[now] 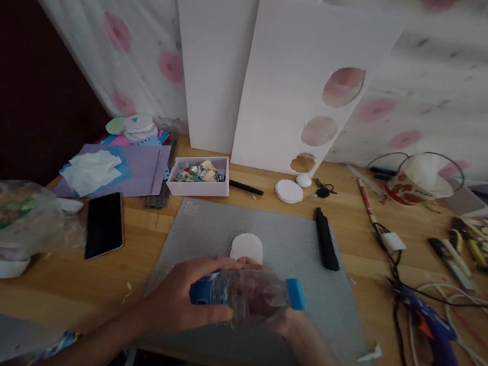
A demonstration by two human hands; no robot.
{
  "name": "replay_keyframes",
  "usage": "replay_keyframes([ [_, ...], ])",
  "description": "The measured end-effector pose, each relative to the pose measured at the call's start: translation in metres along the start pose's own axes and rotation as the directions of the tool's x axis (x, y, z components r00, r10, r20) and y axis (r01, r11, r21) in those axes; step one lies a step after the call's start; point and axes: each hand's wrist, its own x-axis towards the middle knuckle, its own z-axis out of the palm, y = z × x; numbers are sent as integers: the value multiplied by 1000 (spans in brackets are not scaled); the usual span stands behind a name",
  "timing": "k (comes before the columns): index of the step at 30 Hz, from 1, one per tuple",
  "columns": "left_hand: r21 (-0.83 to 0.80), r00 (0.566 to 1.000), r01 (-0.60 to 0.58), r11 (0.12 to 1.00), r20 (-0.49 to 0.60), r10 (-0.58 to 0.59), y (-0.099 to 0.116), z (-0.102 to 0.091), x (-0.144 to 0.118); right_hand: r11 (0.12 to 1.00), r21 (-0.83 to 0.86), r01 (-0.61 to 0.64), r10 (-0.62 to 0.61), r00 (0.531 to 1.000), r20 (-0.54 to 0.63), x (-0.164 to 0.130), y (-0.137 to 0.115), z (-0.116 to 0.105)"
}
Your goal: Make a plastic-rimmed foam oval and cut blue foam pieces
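A clear plastic bottle [249, 297] with a blue cap [296, 294] and a blue label lies sideways over the mat, its cap pointing right. My left hand [182, 287] is wrapped round its label end, thumb on the near side. Mostly behind the bottle, my right hand [285, 322] supports it near the cap; its fingertips show past the far side. Just beyond those fingertips is a round white disc [248, 247], its near edge hidden. A grey cutting mat [201, 225] lies beneath.
Behind the mat stand a white box of scraps [199, 192] and white boards [285, 91] with round holes. A black phone [105, 226] and a plastic bag [14, 216] lie left. Rightward are a black cutter-like tool [326, 239], a blue glue gun [432, 333] and loose cables.
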Motion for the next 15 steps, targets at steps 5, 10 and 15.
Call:
replay_keyframes([
  [5, 15, 1000, -4, 1000, 20, 4, 0, -3, 1, 995, -99, -8, 10, 1000, 19, -10, 8, 1],
  [10, 78, 999, 42, 996, 5, -43, -4, -3, 1, 977, -206, 52, -49, 999, 21, -13, -1, -8],
  [15, 166, 998, 39, 985, 40, -47, -4, -1, 1, 909, -405, 100, -83, 995, 58, -5, -17, -3],
])
